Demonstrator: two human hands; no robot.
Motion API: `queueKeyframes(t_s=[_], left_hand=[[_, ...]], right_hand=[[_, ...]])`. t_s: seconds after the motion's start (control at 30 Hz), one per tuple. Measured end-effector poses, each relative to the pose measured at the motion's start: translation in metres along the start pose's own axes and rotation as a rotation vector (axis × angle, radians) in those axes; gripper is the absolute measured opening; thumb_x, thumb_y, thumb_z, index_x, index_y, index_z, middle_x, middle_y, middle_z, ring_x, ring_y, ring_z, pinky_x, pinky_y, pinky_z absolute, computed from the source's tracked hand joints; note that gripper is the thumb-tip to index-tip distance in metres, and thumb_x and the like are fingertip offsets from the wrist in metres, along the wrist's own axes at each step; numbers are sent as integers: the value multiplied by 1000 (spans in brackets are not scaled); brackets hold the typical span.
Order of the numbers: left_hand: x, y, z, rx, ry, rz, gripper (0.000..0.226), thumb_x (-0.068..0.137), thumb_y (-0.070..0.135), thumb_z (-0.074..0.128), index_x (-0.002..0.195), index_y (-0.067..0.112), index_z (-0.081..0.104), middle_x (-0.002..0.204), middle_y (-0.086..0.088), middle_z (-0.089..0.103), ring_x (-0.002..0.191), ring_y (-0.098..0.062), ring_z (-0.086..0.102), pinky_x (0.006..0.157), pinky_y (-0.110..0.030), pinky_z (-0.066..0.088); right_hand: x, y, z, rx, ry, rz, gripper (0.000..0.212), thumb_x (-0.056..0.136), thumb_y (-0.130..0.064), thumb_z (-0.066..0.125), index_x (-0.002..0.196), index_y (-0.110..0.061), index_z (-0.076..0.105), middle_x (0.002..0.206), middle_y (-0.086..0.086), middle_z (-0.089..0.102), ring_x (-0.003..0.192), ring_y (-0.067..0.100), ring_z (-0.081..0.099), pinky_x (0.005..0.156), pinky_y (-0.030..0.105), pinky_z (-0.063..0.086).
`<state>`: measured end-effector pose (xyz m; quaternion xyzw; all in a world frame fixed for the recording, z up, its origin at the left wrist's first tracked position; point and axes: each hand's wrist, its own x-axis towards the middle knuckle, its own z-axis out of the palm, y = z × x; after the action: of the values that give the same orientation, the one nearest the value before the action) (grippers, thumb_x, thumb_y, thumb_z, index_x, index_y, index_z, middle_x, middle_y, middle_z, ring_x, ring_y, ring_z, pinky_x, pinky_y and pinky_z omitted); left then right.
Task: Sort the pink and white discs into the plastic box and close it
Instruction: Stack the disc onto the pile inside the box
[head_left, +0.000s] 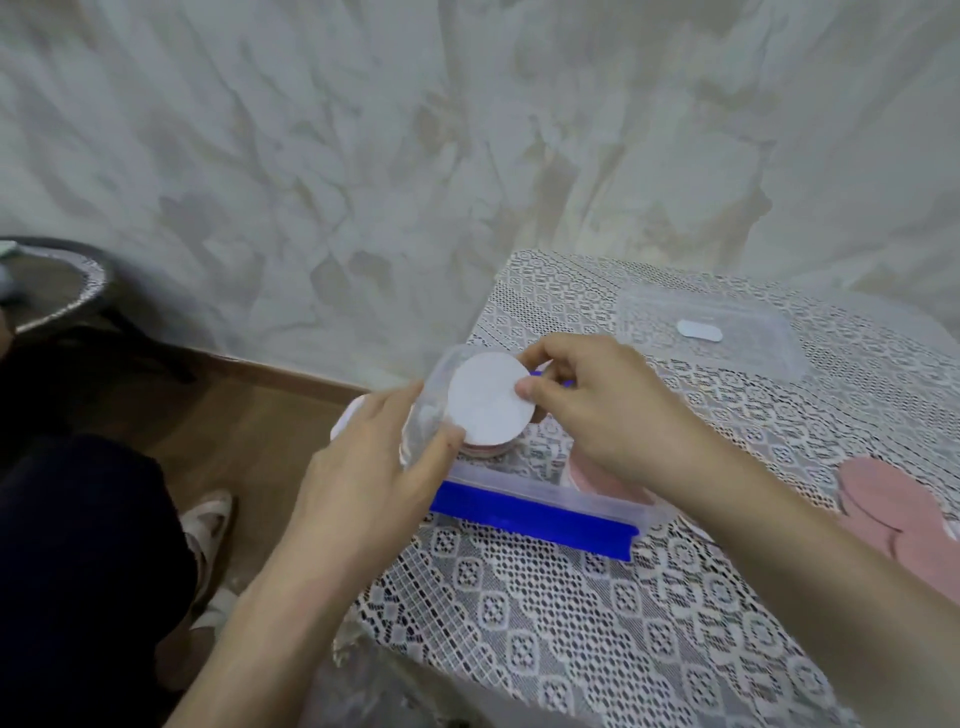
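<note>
Both forearms are bare, with no sleeve, watch or ring showing on the left hand (374, 457) or the right hand (592, 405). The fingernails are short and unpainted. Dark navy trousers (78, 545) cover the leg at lower left, and a pale strapped sandal (208, 525) is on the foot beside it.

Around me: pale curtain (467, 156) with a muted leaf pattern filling the back; wood-look floor (249, 431) with a brown skirting strip; dark round side table (57, 291) at far left; white lace tablecloth (597, 623) over my table; soft, even light
</note>
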<state>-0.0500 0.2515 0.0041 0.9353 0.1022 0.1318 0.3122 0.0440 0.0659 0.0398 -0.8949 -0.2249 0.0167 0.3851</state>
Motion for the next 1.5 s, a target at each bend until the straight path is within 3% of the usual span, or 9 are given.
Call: queueKeyframes(t_s=[0.23, 0.4, 0.53, 0.6, 0.8, 1.1, 1.2, 1.37, 1.5], left_hand=[[2, -9, 0, -59, -51, 9, 67, 92, 67, 46, 153, 44, 29, 147, 25, 46, 130, -7, 50, 96, -29, 43], [4, -10, -1, -73, -51, 16, 70, 90, 69, 44, 154, 42, 30, 150, 25, 42, 133, -6, 47, 103, -34, 45], [4, -9, -2, -89, -47, 30, 69, 89, 69, 43, 152, 43, 33, 146, 26, 45, 129, -5, 51, 103, -40, 48], [4, -10, -2, -91, -52, 33, 69, 89, 68, 43, 152, 42, 33, 148, 26, 43, 131, -5, 49, 104, -40, 47], [7, -14, -2, -41, -69, 55, 69, 90, 71, 45, 151, 42, 33, 148, 25, 42, 126, -6, 52, 103, -40, 47], [9, 0, -7, 184, 3, 51, 66, 85, 70, 47, 142, 37, 49, 139, 17, 50, 111, -14, 61, 84, -36, 46], [12, 8, -14, 258, 38, 88, 63, 86, 64, 54, 141, 35, 51, 136, 9, 51, 116, -16, 56, 84, -38, 50], [19, 30, -13, 395, 72, 184, 51, 91, 52, 57, 136, 29, 54, 127, 3, 56, 113, -24, 53, 84, -40, 50], [18, 52, 5, 528, 63, 275, 46, 91, 49, 57, 127, 21, 61, 118, -2, 62, 104, -27, 56, 77, -38, 47]], right_hand=[[26, 3, 26, -541, -97, -9, 30, 98, -33, 57, 127, -29, 57, 106, 4, 72, 102, 33, 64, 82, 41, 51], [24, 6, 25, -594, -118, -68, 22, 97, -47, 55, 116, -36, 60, 105, -6, 73, 98, 25, 65, 74, 35, 48], [20, 2, 20, -626, -223, -52, 56, 77, -79, 59, 117, -40, 56, 99, -10, 70, 98, 21, 62, 80, 36, 51], [19, 1, 23, -681, -258, -45, 63, 73, -78, 63, 121, -40, 49, 100, -9, 70, 98, 23, 60, 79, 36, 50], [28, -2, 32, -757, -208, -126, 57, 84, -64, 66, 128, -31, 52, 105, 2, 69, 102, 31, 62, 72, 36, 42], [24, -1, 27, -743, -198, -149, 66, 79, -73, 65, 130, -33, 54, 112, 1, 69, 108, 29, 62, 71, 35, 39], [11, -6, 16, -747, -159, -180, 72, 82, -77, 58, 137, -31, 54, 120, 3, 69, 111, 29, 62, 75, 36, 42], [-21, -6, -3, -779, -46, -238, 50, 93, -71, 48, 116, -28, 61, 103, -3, 69, 97, 24, 63, 66, 36, 45], [-47, 0, -29, -804, 15, -219, 39, 98, -60, 46, 115, -27, 58, 105, -2, 66, 99, 25, 60, 72, 38, 49]])
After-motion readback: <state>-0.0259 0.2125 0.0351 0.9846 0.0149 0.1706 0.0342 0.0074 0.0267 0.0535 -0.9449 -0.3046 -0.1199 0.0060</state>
